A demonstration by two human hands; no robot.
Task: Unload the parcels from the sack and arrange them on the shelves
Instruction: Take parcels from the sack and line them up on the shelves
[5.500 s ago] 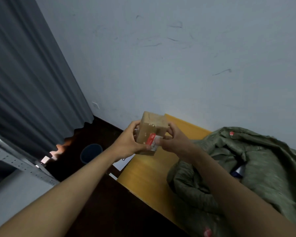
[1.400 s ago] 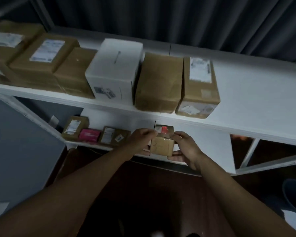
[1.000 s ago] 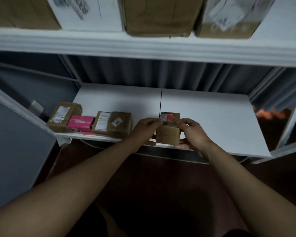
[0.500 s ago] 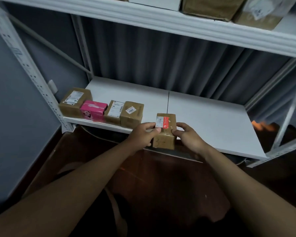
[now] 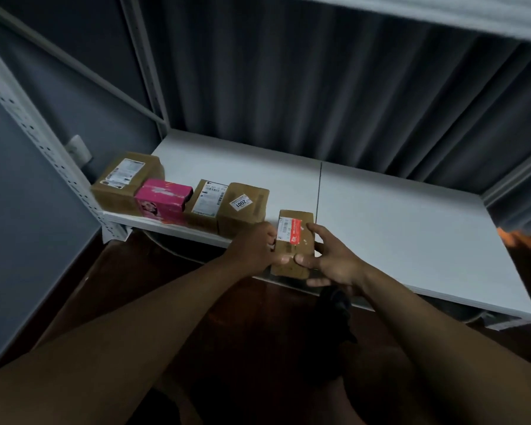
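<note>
Both hands hold one small brown parcel (image 5: 294,240) (red label on top) at the shelf's (image 5: 411,234) front edge: left grip (image 5: 255,250) and right grip (image 5: 328,259) curl round its sides. Left of the grips, four parcels (image 5: 181,197) line the edge.

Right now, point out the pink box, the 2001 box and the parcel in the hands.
pink box (image 5: 163,191): head view, on its top face.
2001 box (image 5: 247,197): head view, on its top face beside the sticker.
parcel (image 5: 292,250): head view, on its brown top face below the red label.
</note>
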